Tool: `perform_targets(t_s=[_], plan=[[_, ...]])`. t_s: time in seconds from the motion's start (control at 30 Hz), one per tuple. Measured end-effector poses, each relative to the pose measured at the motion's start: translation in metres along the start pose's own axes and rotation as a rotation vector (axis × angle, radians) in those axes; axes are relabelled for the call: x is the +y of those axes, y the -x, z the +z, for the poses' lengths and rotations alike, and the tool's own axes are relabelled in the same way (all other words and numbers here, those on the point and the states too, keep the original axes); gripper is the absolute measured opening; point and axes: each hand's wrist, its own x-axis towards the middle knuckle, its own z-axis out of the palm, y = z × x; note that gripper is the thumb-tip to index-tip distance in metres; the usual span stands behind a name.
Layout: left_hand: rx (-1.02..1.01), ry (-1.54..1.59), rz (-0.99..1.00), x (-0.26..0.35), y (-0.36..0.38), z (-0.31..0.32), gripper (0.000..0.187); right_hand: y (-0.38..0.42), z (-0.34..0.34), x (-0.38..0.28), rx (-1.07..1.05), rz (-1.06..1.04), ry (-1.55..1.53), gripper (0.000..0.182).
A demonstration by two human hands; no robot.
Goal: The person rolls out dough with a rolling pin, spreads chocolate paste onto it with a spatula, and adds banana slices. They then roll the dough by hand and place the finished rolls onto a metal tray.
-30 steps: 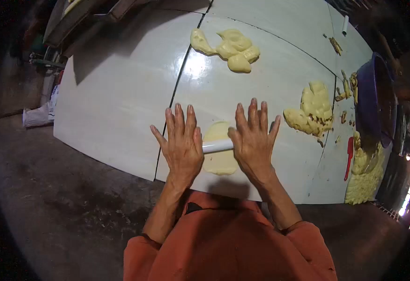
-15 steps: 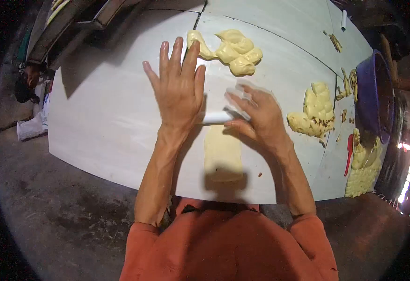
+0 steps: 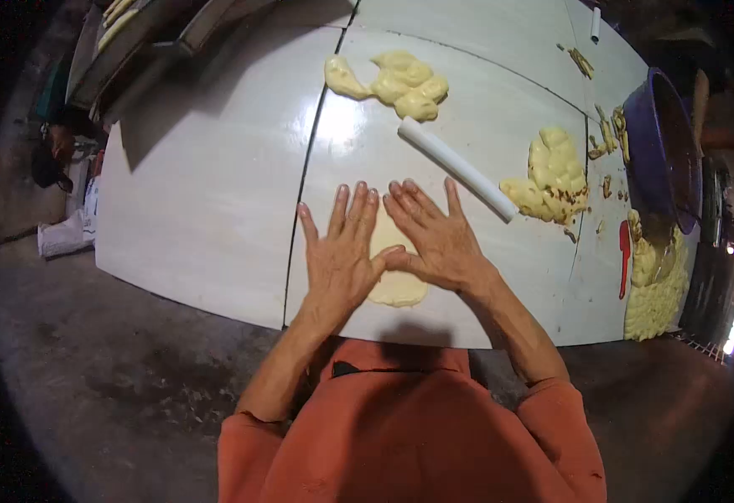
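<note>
Dough sheet (image 3: pixel 398 289) beneath left hand (image 3: pixel 338 260) and right hand (image 3: pixel 446 247)

Both hands are open, palms down and fingers stretched, gripping nothing; their thumbs meet over the middle of the sheet. How firmly they press cannot be told. Uneven pressure looks like the chief risk — leaning harder on one palm would probably thin that side, and dough this soft may tear if it clings to the fingertips on lifting. The rolling pin (image 3: pixel 457 168) lies loose beyond the right hand, its nearer end just beside the dark-flecked dough (image 3: pixel 555 172); a nudge from that hand could set it rolling. Dark scraps (image 3: pixel 607 186) farther right of the right hand might stick to the sheet if swept across the table (image 3: pixel 199 193).

The sheet lies directly below the hands: its near end shows bare between the wrists, toward the table's near edge, and a pale strip runs up between the two sets of fingers — the right fingers hide part of the far end. Dough lumps (image 3: pixel 409 84) sit well beyond both hands' fingertips.
</note>
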Motion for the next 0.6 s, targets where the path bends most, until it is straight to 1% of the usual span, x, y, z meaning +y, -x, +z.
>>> perform_targets(t_s=[0.03,0.1,0.17,0.23,0.27,0.3,0.37,0.4,0.43,0.5,0.53,0.6], plan=[[-0.015,-0.012,-0.031,0.000,0.004,-0.003,0.088,0.002,0.002,0.000,-0.008,0.000,-0.005,0.086],[-0.015,-0.023,-0.027,0.001,0.007,-0.001,0.088,0.003,-0.003,0.001,-0.050,0.036,0.004,0.088],[0.023,-0.034,-0.038,0.003,0.012,-0.003,0.088,0.013,-0.008,-0.002,-0.034,0.038,-0.020,0.087],[0.013,-0.041,-0.049,0.010,0.032,-0.012,0.087,0.028,-0.015,-0.006,0.043,0.033,-0.059,0.085],[-0.058,-0.034,0.025,0.017,0.051,-0.016,0.087,0.045,-0.022,-0.017,0.063,-0.018,-0.085,0.086],[-0.132,-0.026,0.093,0.023,0.071,-0.017,0.086,0.063,-0.022,-0.027,-0.072,-0.054,-0.035,0.088],[-0.215,0.095,0.147,0.039,0.107,0.001,0.085,0.094,0.002,-0.048,-0.110,-0.097,-0.069,0.090],[-0.188,0.115,0.114,0.045,0.113,0.003,0.085,0.097,0.010,-0.055,-0.101,-0.049,-0.112,0.090],[-0.192,0.114,0.113,0.045,0.116,0.004,0.085,0.100,0.012,-0.055,-0.101,-0.049,-0.115,0.090],[-0.154,0.094,0.036,0.047,0.117,-0.001,0.086,0.101,0.007,-0.053,-0.104,-0.021,-0.032,0.089],[-0.107,0.077,0.037,0.045,0.121,0.006,0.088,0.103,0.006,-0.052,-0.116,-0.021,-0.022,0.089],[-0.100,0.054,0.055,0.040,0.124,0.006,0.089,0.110,0.014,-0.052,-0.082,-0.006,-0.018,0.089]])
